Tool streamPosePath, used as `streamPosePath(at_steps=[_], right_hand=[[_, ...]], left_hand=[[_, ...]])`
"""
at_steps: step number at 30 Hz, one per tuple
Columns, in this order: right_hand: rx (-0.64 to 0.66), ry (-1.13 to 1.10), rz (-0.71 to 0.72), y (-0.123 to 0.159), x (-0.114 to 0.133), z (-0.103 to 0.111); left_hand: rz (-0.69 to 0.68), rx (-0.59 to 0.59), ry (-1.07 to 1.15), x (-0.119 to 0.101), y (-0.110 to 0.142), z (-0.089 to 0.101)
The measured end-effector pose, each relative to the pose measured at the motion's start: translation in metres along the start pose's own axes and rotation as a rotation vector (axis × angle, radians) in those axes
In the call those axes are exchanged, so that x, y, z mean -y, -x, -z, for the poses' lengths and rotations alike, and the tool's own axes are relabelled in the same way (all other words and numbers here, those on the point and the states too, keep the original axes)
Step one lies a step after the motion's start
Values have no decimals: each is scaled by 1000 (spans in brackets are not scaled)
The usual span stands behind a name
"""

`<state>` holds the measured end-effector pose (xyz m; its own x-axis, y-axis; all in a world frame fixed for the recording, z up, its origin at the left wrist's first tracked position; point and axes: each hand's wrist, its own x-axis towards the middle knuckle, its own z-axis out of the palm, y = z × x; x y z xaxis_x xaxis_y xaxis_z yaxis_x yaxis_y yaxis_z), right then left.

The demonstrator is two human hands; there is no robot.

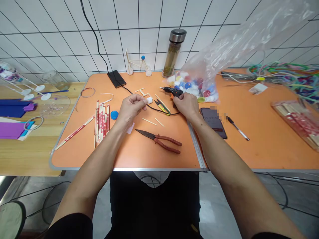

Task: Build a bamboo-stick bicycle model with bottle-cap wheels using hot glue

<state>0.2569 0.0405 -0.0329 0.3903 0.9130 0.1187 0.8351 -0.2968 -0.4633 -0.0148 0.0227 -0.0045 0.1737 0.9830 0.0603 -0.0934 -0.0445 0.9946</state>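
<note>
Over the middle of the orange table, my left hand (pixel 132 108) has thumb and fingers pinched together at a small white bottle cap (pixel 149 100). Just behind the cap is a small frame of short wooden sticks (pixel 141 91); I cannot tell if the two are joined. My right hand (pixel 187 105) is closed around a black glue gun (pixel 171 90), its nozzle pointing left. Between the hands lie yellow-handled thread snips (pixel 162 107) and a thin stick. Closer to me are two short stick pieces (pixel 149 121) and red-handled long-nose pliers (pixel 159 138).
Paper-wrapped chopsticks (pixel 101 122) and a blue cap (pixel 114 115) lie left. Behind stand a stick model (pixel 139 63) and a tea bottle (pixel 173 53). A plastic bag of bottle caps (pixel 196 84), a phone (pixel 214 122) and a pen (pixel 238 128) are right. A black cable (pixel 96 36) crosses the table.
</note>
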Motion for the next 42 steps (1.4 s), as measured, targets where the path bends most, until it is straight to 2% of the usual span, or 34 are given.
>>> streamPosePath(at_steps=[5,9,11,13,16,19,22,24,28,33,42], right_hand=[[-73,-160,13,-1,-2,-3],[-92,-482,38,1,0,-5],[-4,-750,28,4,4,-4],[145,-1025,4,10,11,0],[254,-1285,-18,20,19,6],[285,-1274,94,32,24,13],[244,-1210,252,42,26,20],[255,-1168,303,49,28,25],[302,-1094,315,58,33,37],[337,-1055,414,62,31,42],[318,-981,417,72,32,47]], left_hand=[[23,-7,-35,-4,0,2],[34,-14,-42,-7,1,1],[35,-16,-26,-7,0,2],[30,-22,9,-5,-1,3],[19,-30,62,-4,-1,4],[20,-24,90,-4,-1,5],[17,-19,105,-6,-1,6],[7,-18,110,-6,-1,7],[-9,-11,121,-6,-2,9],[-34,2,149,-5,-3,14],[-114,-1,154,-6,-5,19]])
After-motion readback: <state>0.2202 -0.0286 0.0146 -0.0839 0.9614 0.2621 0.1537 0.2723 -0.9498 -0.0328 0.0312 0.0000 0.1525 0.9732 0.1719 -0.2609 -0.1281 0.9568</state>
